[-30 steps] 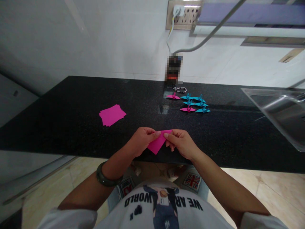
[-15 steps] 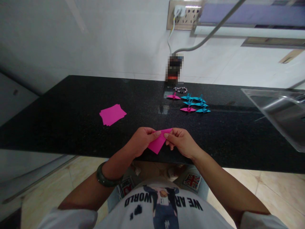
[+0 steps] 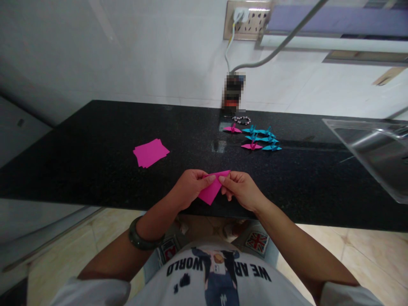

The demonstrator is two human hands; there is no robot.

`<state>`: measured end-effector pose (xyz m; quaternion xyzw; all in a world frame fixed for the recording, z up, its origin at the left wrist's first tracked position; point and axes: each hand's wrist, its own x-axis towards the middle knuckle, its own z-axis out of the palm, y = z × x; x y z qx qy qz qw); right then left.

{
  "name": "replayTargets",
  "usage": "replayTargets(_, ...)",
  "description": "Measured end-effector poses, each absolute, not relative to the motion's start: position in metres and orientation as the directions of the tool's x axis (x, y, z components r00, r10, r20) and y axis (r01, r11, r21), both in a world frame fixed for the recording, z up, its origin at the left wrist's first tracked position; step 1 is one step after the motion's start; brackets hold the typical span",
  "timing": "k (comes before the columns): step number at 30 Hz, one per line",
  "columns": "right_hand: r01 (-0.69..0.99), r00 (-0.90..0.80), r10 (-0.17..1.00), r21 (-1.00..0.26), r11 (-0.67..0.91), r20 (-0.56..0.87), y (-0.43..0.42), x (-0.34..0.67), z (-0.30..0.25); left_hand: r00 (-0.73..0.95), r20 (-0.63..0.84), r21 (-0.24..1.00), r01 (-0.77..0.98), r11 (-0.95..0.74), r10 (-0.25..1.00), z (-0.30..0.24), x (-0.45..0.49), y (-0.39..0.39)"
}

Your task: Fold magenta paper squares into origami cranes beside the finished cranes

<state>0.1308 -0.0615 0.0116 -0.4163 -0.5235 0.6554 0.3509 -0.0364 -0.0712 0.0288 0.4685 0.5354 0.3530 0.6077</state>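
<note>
A folded sheet of pink paper (image 3: 210, 193) is held between my two hands over the front part of the dark countertop. My left hand (image 3: 193, 187) pinches its left side, thumb on top. On the right side, my right hand (image 3: 239, 187) grips the paper between thumb and fingers near the upper edge. One corner of the paper points down toward me. The fingers beneath it are partly hidden. Farther left lies a loose stack of pink paper sheets (image 3: 151, 153).
Several folded paper cranes, blue (image 3: 270, 147) and pink (image 3: 252, 146), stand beyond my right hand on the black countertop (image 3: 95, 157). Behind them lie a beaded bracelet (image 3: 242, 120) and a pixelated object (image 3: 233, 92) against the wall. A metal sink (image 3: 376, 157) is at the right.
Both hands stay almost in place on the pink paper. The right thumb has shifted very slightly along the upper edge; the stack and cranes have not moved.
</note>
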Motion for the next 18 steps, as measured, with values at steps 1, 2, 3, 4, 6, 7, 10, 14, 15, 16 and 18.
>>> replayTargets(1, -0.025, -0.407, 0.896, -0.978, -0.206, -0.178, -0.0615, 0.1307, 0.0112, 0.179, -0.313, 0.95, 0.072, 0.305, 0.933, 0.0283, -0.0367, -0.0713)
replayTargets(2, -0.03, -0.409, 0.895, -0.978, -0.208, -0.178, -0.0614, 0.1307, 0.0108, 0.181, -0.307, 0.952, 0.071, 0.299, 0.934, 0.0278, -0.0369, -0.0713)
replayTargets(3, -0.036, -0.413, 0.893, -0.976, -0.213, -0.179, -0.0612, 0.1308, 0.0103, 0.181, -0.303, 0.953, 0.071, 0.295, 0.936, 0.0273, -0.0369, -0.0714)
replayTargets(4, -0.043, -0.417, 0.891, -0.975, -0.217, -0.179, -0.0609, 0.1308, 0.0099, 0.181, -0.301, 0.954, 0.072, 0.292, 0.936, 0.0271, -0.0369, -0.0715)
replayTargets(6, -0.057, -0.428, 0.886, -0.973, -0.225, -0.18, -0.0603, 0.1309, 0.0092, 0.179, -0.302, 0.953, 0.073, 0.294, 0.936, 0.0272, -0.0364, -0.0716)
replayTargets(7, -0.06, -0.432, 0.884, -0.972, -0.229, -0.181, -0.0599, 0.1309, 0.0089, 0.179, -0.305, 0.952, 0.075, 0.296, 0.935, 0.0275, -0.0362, -0.0717)
replayTargets(10, -0.065, -0.432, 0.883, -0.97, -0.233, -0.183, -0.0591, 0.1305, 0.0082, 0.184, -0.306, 0.952, 0.075, 0.297, 0.934, 0.0288, -0.0358, -0.0719)
replayTargets(14, -0.078, -0.429, 0.885, -0.968, -0.239, -0.184, -0.059, 0.129, 0.0076, 0.19, -0.309, 0.951, 0.073, 0.301, 0.932, 0.0293, -0.0364, -0.0728)
replayTargets(15, -0.084, -0.424, 0.886, -0.967, -0.242, -0.185, -0.0591, 0.1286, 0.0075, 0.191, -0.311, 0.95, 0.07, 0.303, 0.931, 0.0294, -0.0366, -0.0731)
replayTargets(16, -0.091, -0.418, 0.889, -0.965, -0.246, -0.187, -0.0593, 0.1281, 0.0076, 0.192, -0.312, 0.95, 0.066, 0.305, 0.93, 0.0294, -0.0367, -0.0735)
replayTargets(18, -0.1, -0.403, 0.894, -0.961, -0.256, -0.196, -0.0594, 0.1272, 0.0082, 0.195, -0.312, 0.95, 0.055, 0.307, 0.93, 0.0296, -0.0367, -0.0742)
